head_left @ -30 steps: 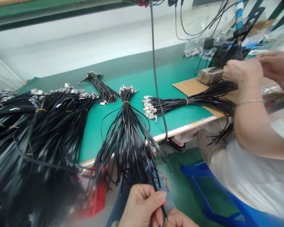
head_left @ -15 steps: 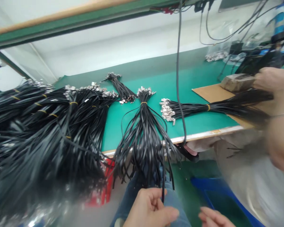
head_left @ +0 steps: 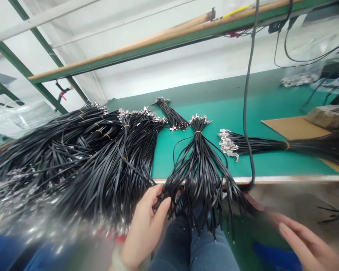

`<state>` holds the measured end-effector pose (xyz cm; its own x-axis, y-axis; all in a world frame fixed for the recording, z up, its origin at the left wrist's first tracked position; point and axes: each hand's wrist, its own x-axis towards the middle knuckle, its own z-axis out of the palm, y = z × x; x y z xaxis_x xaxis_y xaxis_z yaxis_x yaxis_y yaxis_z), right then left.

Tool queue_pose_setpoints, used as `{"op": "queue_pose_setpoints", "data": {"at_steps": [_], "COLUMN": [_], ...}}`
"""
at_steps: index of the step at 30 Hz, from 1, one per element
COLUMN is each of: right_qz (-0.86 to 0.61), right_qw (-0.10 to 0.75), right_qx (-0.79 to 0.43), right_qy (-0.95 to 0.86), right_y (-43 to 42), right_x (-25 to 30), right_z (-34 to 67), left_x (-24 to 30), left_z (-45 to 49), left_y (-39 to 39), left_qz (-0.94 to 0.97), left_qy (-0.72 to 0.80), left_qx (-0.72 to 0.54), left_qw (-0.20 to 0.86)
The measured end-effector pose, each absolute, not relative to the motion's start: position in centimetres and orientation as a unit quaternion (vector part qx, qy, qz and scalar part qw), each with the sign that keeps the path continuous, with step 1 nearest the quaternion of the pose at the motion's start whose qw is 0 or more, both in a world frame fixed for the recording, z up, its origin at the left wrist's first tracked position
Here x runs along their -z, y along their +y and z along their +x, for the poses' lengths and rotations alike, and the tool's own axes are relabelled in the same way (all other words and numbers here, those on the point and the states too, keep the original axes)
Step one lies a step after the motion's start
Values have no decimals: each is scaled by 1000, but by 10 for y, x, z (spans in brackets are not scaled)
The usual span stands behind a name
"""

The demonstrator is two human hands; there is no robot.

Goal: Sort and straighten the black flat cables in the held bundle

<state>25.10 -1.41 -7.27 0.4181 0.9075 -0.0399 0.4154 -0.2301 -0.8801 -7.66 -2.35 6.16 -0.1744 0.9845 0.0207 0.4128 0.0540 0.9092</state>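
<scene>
A bundle of black cables (head_left: 198, 162), tied by a yellow band near its silvery connector ends, hangs over the table's front edge with its loose ends fanned out. My left hand (head_left: 145, 227) is at the fan's left side, thumb and fingers apart around the outer strands; whether it touches them is hard to tell. To the right of the fan, my right hand (head_left: 307, 239) is held out with its fingers stretched, nothing visible in it. A large pile of similar black cable bundles (head_left: 101, 169) lies left of my left hand.
A smaller cable bundle (head_left: 171, 114) lies farther back on the green tabletop (head_left: 214, 99). Another bundle (head_left: 260, 143) points sideways at the right, partly over cardboard (head_left: 285, 128). A thick dark cord (head_left: 247, 98) hangs down in front of the table. A shelf rail (head_left: 147, 49) crosses above.
The view has swung left. My left hand has let go of a strand end and moved up to the fan's left side. My right hand has moved outward. A co-worker's arm has left view.
</scene>
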Motion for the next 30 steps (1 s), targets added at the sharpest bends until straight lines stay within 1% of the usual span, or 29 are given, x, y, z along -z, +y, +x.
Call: {"op": "queue_pose_setpoints", "data": {"at_steps": [1, 4, 7, 9, 13, 18, 20, 26, 30], "right_qz": [-734, -705, -691, -688, -685, -675, -668, -666, -652], "right_qw": [389, 402, 412, 407, 397, 391, 393, 401, 393], "right_qx": [-330, -390, -420, -434, -449, -453, -446, -424, -444], "right_qy": [-448, -435, -419, -415, -415, -431, -448, -464, -472], "right_y": [-10, -5, -6, -5, -2, 5, 9, 20, 27], "right_x": [59, 32, 29, 32, 32, 18, 14, 17, 17], "right_z": [245, 231, 225, 225, 225, 220, 218, 213, 209], "left_x": [-57, -46, -42, -41, -38, -29, -25, -15, -9], "left_z": [-77, -78, -77, -75, -68, -56, -53, -58, -57], "left_y": [-20, -12, -7, -5, -4, 1, 6, 20, 29], "left_qz": [539, 558, 573, 569, 530, 439, 433, 485, 495], "left_qy": [646, 635, 630, 618, 592, 588, 579, 541, 510], "left_qx": [-421, -411, -408, -415, -427, -411, -406, -395, -384], "left_qw": [340, 342, 330, 348, 432, 541, 559, 562, 590]}}
